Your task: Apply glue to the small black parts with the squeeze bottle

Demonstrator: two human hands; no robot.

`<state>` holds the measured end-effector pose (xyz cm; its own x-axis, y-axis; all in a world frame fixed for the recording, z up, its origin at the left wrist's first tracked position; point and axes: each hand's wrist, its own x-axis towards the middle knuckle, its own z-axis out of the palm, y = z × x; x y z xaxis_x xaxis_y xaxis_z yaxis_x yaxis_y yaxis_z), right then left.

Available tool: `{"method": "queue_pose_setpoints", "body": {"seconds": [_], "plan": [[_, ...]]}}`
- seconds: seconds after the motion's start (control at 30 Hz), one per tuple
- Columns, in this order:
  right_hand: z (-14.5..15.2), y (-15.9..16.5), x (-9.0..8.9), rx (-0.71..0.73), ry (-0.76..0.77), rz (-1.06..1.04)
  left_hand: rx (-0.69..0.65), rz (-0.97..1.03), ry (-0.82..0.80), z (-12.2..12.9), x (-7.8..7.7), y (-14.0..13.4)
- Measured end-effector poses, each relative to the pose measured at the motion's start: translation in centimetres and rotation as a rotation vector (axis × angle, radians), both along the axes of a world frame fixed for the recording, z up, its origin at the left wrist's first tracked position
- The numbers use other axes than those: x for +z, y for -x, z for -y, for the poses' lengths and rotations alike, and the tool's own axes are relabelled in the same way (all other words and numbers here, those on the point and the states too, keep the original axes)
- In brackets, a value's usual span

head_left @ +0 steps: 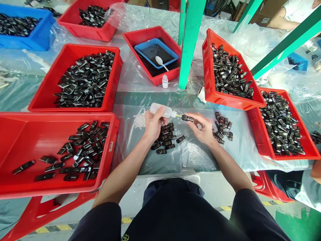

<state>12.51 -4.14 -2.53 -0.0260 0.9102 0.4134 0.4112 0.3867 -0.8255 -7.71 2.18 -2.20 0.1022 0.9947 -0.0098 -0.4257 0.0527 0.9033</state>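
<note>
My left hand point(154, 122) is closed around a translucent squeeze bottle point(160, 109) lying nearly level, its thin yellowish nozzle pointing right. The nozzle tip is at or very near a small glossy dark part point(187, 118); whether they touch I cannot tell. That part is pinched in the fingertips of my right hand point(202, 127). Below my left hand, several like dark parts point(165, 135) lie in a cluster on the plastic-covered table. One single part point(180, 139) sits just right of them. Another small group of parts point(222, 127) lies to the right of my right hand.
Red bins of dark parts stand at left point(114, 134), upper left point(116, 77) and right point(235, 98). Behind my hands, a red bin point(157, 80) holds a blue tray point(140, 50) with a white spoon point(159, 61). A green post point(189, 50) rises beside a small bottle point(165, 82).
</note>
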Motion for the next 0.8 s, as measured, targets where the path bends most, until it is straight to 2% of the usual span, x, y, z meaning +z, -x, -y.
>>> {"method": "queue_pose_setpoints", "body": {"seconds": [0.33, 0.57, 0.8], "plan": [[-0.1, -0.1, 0.3, -0.009, 0.006, 0.015, 0.007, -0.025, -0.003, -0.1, -0.5, 0.0], [-0.2, 0.2, -0.5, -0.053, 0.033, -0.037, 0.056, -0.027, 0.011, 0.2, -0.2, -0.4], [-0.2, -0.2, -0.8, -0.045, 0.026, -0.044, 0.013, -0.032, 0.011, 0.4, -0.3, -0.4]]}}
